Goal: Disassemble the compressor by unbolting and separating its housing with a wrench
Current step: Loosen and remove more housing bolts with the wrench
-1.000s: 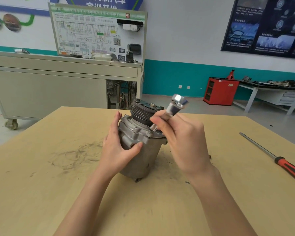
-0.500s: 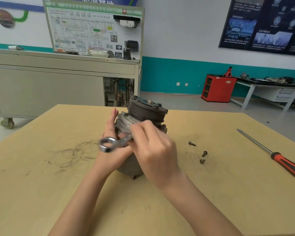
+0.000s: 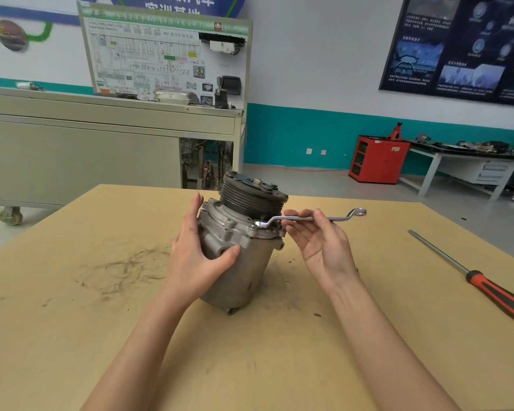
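Observation:
A grey metal compressor (image 3: 244, 262) with a black ribbed pulley (image 3: 254, 195) on top stands tilted on the wooden table (image 3: 72, 336). My left hand (image 3: 195, 256) grips its housing from the left, thumb across the front. A silver ring wrench (image 3: 309, 218) lies level, its near ring seated on the front flange of the housing and its far ring pointing right. My right hand (image 3: 321, 247), palm up, pinches the wrench shaft between thumb and fingertips.
A long screwdriver (image 3: 487, 287) with a red and black handle lies on the table at the right. Dark scuff marks (image 3: 122, 268) smear the wood left of the compressor. Beyond the table stand a grey trainer bench (image 3: 101, 143), a red cabinet (image 3: 377, 160) and a white workbench (image 3: 472, 170).
The wrench swung from the compressor's left side over to the right, its ring now on the front flange. My right hand turned palm up. The loose bolts seen on the table are hidden.

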Tool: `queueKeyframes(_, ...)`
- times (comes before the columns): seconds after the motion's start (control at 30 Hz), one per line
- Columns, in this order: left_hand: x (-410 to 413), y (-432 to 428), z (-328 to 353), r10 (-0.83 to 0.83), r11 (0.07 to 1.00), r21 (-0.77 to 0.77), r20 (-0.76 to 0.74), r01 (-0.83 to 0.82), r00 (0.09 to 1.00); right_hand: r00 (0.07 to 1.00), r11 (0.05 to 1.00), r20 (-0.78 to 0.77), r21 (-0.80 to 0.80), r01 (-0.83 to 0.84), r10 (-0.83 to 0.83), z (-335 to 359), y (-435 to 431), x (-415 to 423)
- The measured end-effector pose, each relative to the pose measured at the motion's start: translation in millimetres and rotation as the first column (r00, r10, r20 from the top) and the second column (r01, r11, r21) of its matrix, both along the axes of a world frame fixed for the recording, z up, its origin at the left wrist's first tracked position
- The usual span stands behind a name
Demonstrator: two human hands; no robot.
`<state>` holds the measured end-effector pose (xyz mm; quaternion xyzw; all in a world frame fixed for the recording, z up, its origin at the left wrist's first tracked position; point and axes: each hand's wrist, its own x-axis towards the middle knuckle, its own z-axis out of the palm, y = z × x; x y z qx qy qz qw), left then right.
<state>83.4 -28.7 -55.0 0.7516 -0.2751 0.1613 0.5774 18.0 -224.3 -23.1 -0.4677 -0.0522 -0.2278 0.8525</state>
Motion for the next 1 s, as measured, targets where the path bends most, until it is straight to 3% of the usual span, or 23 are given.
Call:
queueKeyframes(0.1,-0.8,-0.5,0.4,0.012,1.000,0.002,0.008,-0.012,1.000,0.958,0.903,0.160,-0.328,0.277,-0.236,12.2,4.9,-8.9)
queueKeyframes(0.2,-0.5,-1.6,-0.2,0.017,1.000,-0.004,0.021,-0.017,1.000,0.875,0.676,0.389,-0.564,0.474,-0.289,35.7,20.1,-20.7)
queueKeyframes(0.27,0.5,-1.6,-1.1,0.018,1.000,-0.011,0.023,-0.018,1.000,0.796,0.464,0.546,-0.652,0.600,-0.262,47.5,34.3,-25.7)
queueKeyframes(0.4,0.6,-2.9,-1.7,0.019,1.000,-0.020,0.011,-0.019,1.000,0.591,-0.014,0.792,-0.600,0.800,-0.153,50.2,60.8,-27.8)
queueKeyframes(0.5,4.0,-3.8,-2.6,0.014,1.000,-0.029,0.038,-0.013,0.999,0.497,-0.245,0.865,-0.499,0.831,-0.072,44.2,74.4,-27.9)
queueKeyframes(0.57,5.1,-3.3,-4.6,0.004,0.999,-0.034,0.048,-0.003,0.999,0.450,-0.316,0.891,-0.445,0.838,-0.062,37.9,78.2,-28.1)
queueKeyframes(0.73,6.9,-11.4,-1.2,-0.032,0.987,-0.156,-0.025,0.028,0.999,0.359,-0.291,0.930,-0.364,0.885,-0.071,22.2,76.8,-25.3)
queueKeyframes(0.8,8.4,-10.0,-0.4,-0.020,0.992,-0.121,-0.016,0.018,1.000,0.370,-0.211,0.928,-0.372,0.904,-0.051,18.4,69.1,-23.0)
queueKeyframes(0.83,8.5,-7.7,-2.1,-0.003,0.997,-0.075,0.017,0.005,1.000,0.408,-0.104,0.910,-0.414,0.904,-0.078,15.7,62.8,-21.9)
queueKeyframes(0.87,6.9,-4.9,-3.1,0.011,0.999,-0.039,0.040,-0.009,0.999,0.484,0.069,0.863,-0.479,0.875,-0.147,13.0,55.4,-22.2)
queueKeyframes(0.9,5.3,-2.4,-3.6,0.014,1.000,-0.016,0.042,-0.013,0.999,0.600,0.300,0.762,-0.529,0.794,-0.245,10.9,47.0,-23.7)
queueKeyframes(0.97,1.9,-0.9,-4.0,0.013,1.000,-0.007,0.024,-0.013,1.000,0.856,0.751,0.410,-0.443,0.489,-0.316,6.6,29.3,-24.1)
queueKeyframes(1.0,0.3,-1.9,-2.5,0.015,1.000,-0.005,0.018,-0.015,1.000,0.936,0.885,0.235,-0.328,0.329,-0.261,4.7,20.6,-21.4)
